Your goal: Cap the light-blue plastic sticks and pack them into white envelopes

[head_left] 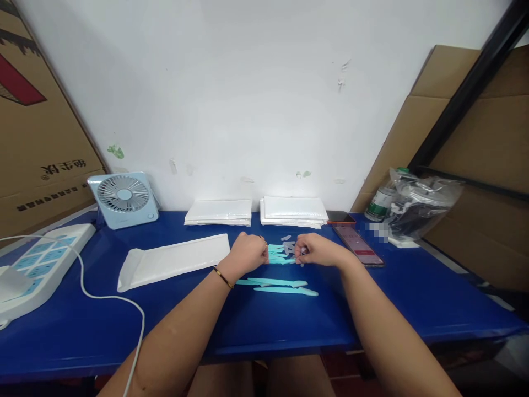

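Note:
My left hand (248, 255) is closed on the handle of a turquoise eyebrow razor (282, 261) that points right. At that razor's far end, my right hand (314, 251) pinches something small and clear, which looks like a blade cap (303, 251); the fingers partly hide it. Behind the hands, between them, lie more turquoise razors (276, 249) and a loose heap of clear caps (287, 246). Nearer to me, several turquoise razors (285, 290) rest flat on the blue table (289, 325).
A white padded packet (177, 260) lies left of my left hand. Two stacks of white packets (217, 212) (294, 209) stand against the wall. Phones (359, 244) lie at right, near a bottle (381, 203) and a plastic bag (417, 207). A fan (124, 199) and power strip (49, 267) with a white cable occupy the left.

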Tool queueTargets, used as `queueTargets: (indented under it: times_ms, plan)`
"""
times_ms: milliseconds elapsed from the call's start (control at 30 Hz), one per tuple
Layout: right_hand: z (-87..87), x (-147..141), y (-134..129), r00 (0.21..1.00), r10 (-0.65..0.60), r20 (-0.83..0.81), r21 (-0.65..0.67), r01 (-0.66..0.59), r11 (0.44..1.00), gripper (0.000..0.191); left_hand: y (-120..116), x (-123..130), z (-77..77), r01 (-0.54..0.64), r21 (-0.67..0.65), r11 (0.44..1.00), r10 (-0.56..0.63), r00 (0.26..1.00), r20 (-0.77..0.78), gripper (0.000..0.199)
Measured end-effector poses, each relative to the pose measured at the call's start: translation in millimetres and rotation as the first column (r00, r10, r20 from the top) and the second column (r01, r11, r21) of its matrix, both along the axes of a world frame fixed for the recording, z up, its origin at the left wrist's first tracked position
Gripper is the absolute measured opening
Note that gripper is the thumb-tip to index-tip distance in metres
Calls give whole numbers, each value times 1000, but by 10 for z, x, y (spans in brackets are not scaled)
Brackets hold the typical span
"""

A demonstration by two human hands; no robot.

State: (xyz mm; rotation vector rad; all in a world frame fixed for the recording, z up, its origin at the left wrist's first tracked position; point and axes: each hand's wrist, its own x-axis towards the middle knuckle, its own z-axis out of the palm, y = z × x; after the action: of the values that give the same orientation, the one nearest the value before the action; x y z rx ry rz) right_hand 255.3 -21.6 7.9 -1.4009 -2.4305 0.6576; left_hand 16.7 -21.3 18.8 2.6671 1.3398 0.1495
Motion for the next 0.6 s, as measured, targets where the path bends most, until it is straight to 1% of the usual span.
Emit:
queueTargets:
  times_ms: [100,133,200,233,300,400,500,600]
  plan:
    - [7,74,26,989,-135,-58,39,137,990,11,35,-68,44,-78,30,996,78,997,7,9]
    - [13,91,26,983,-160,-87,32,163,986,13,27,-84,60,-79,22,997,78,997,26,14]
    - [33,108,13,977,-164,-138,2,166,986,14,-19,-92,90,-22,-34,999,24,998,59,27]
    - [49,109,0,976,-153,-154,-11,153,988,14,-52,-85,103,25,-79,997,-20,998,66,30]
    - [89,103,-30,981,-118,-154,-38,114,993,14,-120,-57,120,102,-183,978,-93,994,60,28]
    - [151,82,-73,994,-26,-102,-107,15,994,20,-172,-21,116,115,-283,952,-108,993,42,19]
    - [169,47,-91,994,100,-37,-187,-105,977,27,-146,-23,92,97,-288,953,-86,995,53,19]
    - [126,12,-70,989,150,-11,-206,-149,967,28,-82,-49,73,72,-247,966,-60,997,57,23]
